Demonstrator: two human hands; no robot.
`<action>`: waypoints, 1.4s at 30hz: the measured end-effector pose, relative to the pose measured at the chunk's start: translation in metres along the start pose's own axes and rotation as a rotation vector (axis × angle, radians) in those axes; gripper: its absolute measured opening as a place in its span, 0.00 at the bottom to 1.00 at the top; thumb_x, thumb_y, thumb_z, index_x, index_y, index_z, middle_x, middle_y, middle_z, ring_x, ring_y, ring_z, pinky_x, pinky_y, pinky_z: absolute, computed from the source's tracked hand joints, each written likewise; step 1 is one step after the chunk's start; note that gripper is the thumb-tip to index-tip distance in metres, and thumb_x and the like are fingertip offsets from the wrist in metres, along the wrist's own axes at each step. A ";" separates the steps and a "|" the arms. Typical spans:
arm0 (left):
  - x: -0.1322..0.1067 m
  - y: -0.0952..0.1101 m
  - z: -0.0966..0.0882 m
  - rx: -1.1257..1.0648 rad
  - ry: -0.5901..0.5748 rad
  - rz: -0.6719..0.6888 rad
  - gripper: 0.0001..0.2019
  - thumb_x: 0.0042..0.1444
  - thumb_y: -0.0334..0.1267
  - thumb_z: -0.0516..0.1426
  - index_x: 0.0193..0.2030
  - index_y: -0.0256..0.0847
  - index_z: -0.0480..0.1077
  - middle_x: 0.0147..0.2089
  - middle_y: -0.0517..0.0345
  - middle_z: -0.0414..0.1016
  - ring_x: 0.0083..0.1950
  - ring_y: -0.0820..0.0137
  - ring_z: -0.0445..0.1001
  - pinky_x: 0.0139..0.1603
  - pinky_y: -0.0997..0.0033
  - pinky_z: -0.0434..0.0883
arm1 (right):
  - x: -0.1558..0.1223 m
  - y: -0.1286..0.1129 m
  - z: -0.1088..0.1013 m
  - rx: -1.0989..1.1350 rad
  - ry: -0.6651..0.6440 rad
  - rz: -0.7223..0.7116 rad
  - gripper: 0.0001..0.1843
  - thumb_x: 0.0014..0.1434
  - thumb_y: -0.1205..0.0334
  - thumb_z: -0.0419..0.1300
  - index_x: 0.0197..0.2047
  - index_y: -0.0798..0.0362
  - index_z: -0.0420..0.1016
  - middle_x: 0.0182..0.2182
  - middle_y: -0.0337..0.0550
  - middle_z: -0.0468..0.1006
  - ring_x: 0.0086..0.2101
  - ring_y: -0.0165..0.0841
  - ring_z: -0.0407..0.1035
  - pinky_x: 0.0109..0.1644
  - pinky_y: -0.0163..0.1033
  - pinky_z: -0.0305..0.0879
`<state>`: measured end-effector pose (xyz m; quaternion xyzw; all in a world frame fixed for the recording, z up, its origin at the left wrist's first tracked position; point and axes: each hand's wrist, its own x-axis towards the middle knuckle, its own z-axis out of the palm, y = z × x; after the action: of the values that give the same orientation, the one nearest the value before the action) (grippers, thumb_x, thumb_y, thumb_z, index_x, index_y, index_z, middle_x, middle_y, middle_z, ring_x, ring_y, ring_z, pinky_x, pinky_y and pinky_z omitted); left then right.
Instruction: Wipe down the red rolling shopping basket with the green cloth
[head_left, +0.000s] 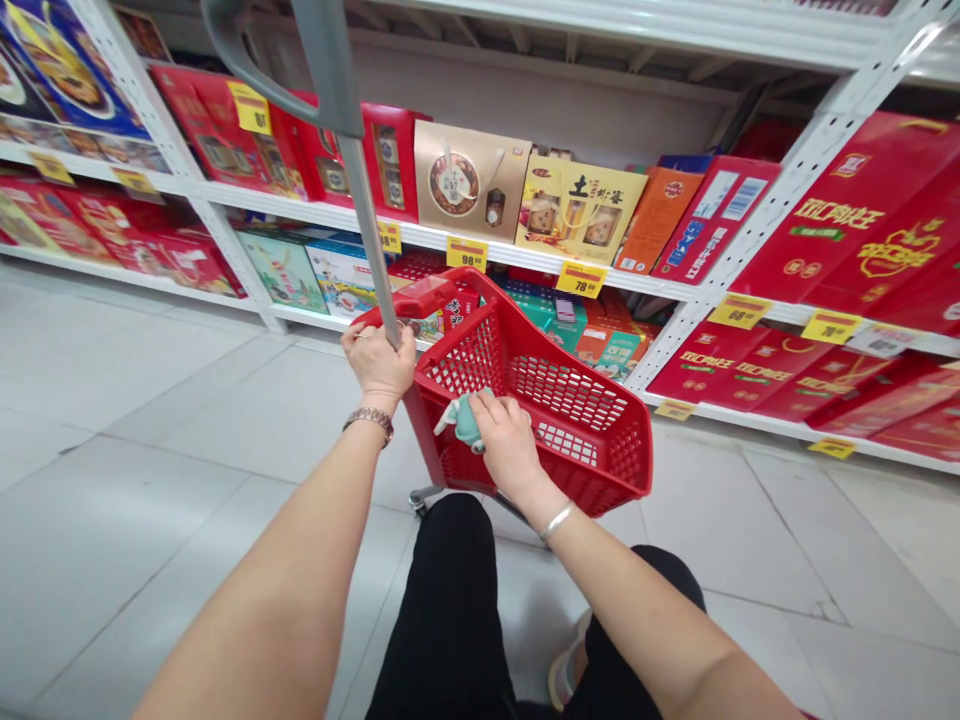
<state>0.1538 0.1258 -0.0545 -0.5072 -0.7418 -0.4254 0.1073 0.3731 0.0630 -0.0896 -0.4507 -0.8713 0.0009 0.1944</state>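
Observation:
My left hand is closed around the grey pole of a red plastic shopping trolley basket, which rises to a curved grey handle. My right hand is inside the basket's near side, pressing on a soft teal fabric item with a pale grey end. The hand covers part of that item, so I cannot tell its exact shape. A metal-banded watch circles my left wrist, and a silver bangle circles my right.
White metal shelves run along the right and back, stacked with red and tan gift boxes and yellow price tags. Pale floor tiles spread left and right. The trolley's metal base and caster stand ahead of my black-trousered legs.

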 end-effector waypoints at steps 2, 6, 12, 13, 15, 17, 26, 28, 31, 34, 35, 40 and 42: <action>0.003 -0.001 0.001 0.015 -0.012 -0.010 0.17 0.60 0.45 0.50 0.37 0.38 0.77 0.34 0.43 0.75 0.47 0.49 0.74 0.67 0.43 0.55 | -0.023 0.019 0.003 -0.040 0.021 0.026 0.31 0.64 0.77 0.51 0.67 0.50 0.70 0.64 0.50 0.74 0.53 0.45 0.64 0.55 0.51 0.66; 0.009 -0.001 0.006 0.062 -0.032 -0.029 0.18 0.59 0.44 0.48 0.32 0.38 0.76 0.32 0.42 0.74 0.45 0.49 0.74 0.66 0.45 0.56 | -0.074 0.070 -0.003 -0.116 0.044 0.122 0.31 0.60 0.79 0.54 0.64 0.50 0.74 0.61 0.51 0.77 0.52 0.45 0.64 0.53 0.51 0.64; 0.012 0.014 0.022 0.060 -0.041 0.008 0.17 0.58 0.46 0.49 0.30 0.40 0.75 0.30 0.45 0.74 0.44 0.49 0.75 0.64 0.46 0.58 | -0.130 0.142 -0.024 -0.247 0.042 0.355 0.29 0.58 0.78 0.55 0.60 0.51 0.77 0.57 0.50 0.79 0.50 0.44 0.67 0.50 0.46 0.63; 0.013 0.017 0.026 0.065 -0.049 0.018 0.17 0.58 0.46 0.49 0.31 0.40 0.75 0.30 0.44 0.74 0.44 0.49 0.75 0.64 0.46 0.58 | -0.138 0.154 -0.028 -0.264 0.046 0.387 0.29 0.58 0.78 0.55 0.59 0.51 0.77 0.57 0.50 0.80 0.49 0.44 0.67 0.50 0.46 0.63; 0.014 0.023 0.033 0.069 -0.060 0.033 0.17 0.58 0.46 0.49 0.31 0.39 0.75 0.31 0.44 0.75 0.44 0.49 0.75 0.64 0.45 0.58 | -0.155 0.175 -0.035 -0.282 0.052 0.437 0.30 0.57 0.79 0.54 0.59 0.51 0.78 0.56 0.50 0.80 0.48 0.44 0.68 0.51 0.47 0.64; 0.016 0.029 0.041 0.060 -0.067 0.043 0.17 0.58 0.46 0.49 0.32 0.39 0.75 0.31 0.43 0.75 0.44 0.49 0.75 0.64 0.44 0.58 | -0.170 0.194 -0.042 -0.282 0.057 0.461 0.31 0.55 0.79 0.54 0.59 0.51 0.78 0.56 0.50 0.81 0.46 0.44 0.69 0.52 0.47 0.66; 0.020 0.047 0.061 0.017 -0.081 0.050 0.17 0.56 0.45 0.50 0.33 0.37 0.76 0.32 0.41 0.76 0.45 0.47 0.75 0.64 0.42 0.57 | -0.112 0.167 -0.048 -0.133 0.217 0.380 0.34 0.54 0.80 0.54 0.62 0.53 0.76 0.59 0.50 0.79 0.51 0.44 0.68 0.57 0.49 0.66; 0.019 0.049 0.060 0.014 -0.073 0.047 0.17 0.55 0.46 0.50 0.32 0.37 0.76 0.31 0.41 0.76 0.45 0.46 0.76 0.64 0.42 0.58 | -0.075 0.137 -0.043 -0.096 0.194 0.331 0.33 0.55 0.80 0.54 0.62 0.53 0.75 0.62 0.50 0.77 0.52 0.44 0.66 0.56 0.48 0.65; 0.018 0.049 0.056 0.024 -0.092 0.041 0.17 0.55 0.45 0.51 0.32 0.37 0.76 0.32 0.39 0.76 0.45 0.46 0.75 0.63 0.41 0.58 | -0.027 0.091 -0.035 -0.048 0.113 0.245 0.31 0.61 0.78 0.54 0.65 0.50 0.72 0.65 0.48 0.74 0.52 0.43 0.65 0.54 0.48 0.66; 0.017 0.047 0.051 0.059 -0.112 0.036 0.16 0.56 0.44 0.51 0.33 0.36 0.76 0.34 0.38 0.76 0.45 0.46 0.75 0.63 0.40 0.58 | -0.001 0.058 -0.026 -0.046 0.019 0.181 0.28 0.67 0.74 0.51 0.66 0.49 0.70 0.66 0.46 0.72 0.53 0.43 0.64 0.53 0.49 0.67; 0.017 0.046 0.049 0.071 -0.112 0.037 0.16 0.57 0.45 0.50 0.33 0.36 0.76 0.34 0.38 0.76 0.46 0.46 0.74 0.63 0.39 0.58 | 0.002 0.052 -0.022 -0.053 -0.002 0.169 0.26 0.69 0.73 0.50 0.67 0.48 0.69 0.66 0.46 0.72 0.53 0.43 0.64 0.53 0.49 0.68; 0.020 0.036 0.041 0.064 -0.098 0.042 0.16 0.58 0.46 0.51 0.32 0.37 0.74 0.34 0.43 0.74 0.47 0.46 0.73 0.61 0.39 0.58 | -0.023 0.062 -0.014 -0.095 -0.044 0.219 0.28 0.69 0.73 0.50 0.69 0.48 0.67 0.66 0.48 0.71 0.54 0.43 0.64 0.55 0.51 0.67; 0.022 0.030 0.038 0.063 -0.082 0.034 0.15 0.57 0.45 0.51 0.31 0.37 0.73 0.32 0.44 0.73 0.46 0.48 0.73 0.62 0.39 0.58 | -0.044 0.078 -0.013 -0.118 -0.049 0.265 0.30 0.66 0.76 0.52 0.69 0.48 0.68 0.66 0.49 0.72 0.54 0.44 0.64 0.55 0.51 0.66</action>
<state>0.1796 0.1721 -0.0491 -0.5331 -0.7499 -0.3787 0.0999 0.4617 0.0731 -0.1061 -0.5721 -0.8072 -0.0137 0.1446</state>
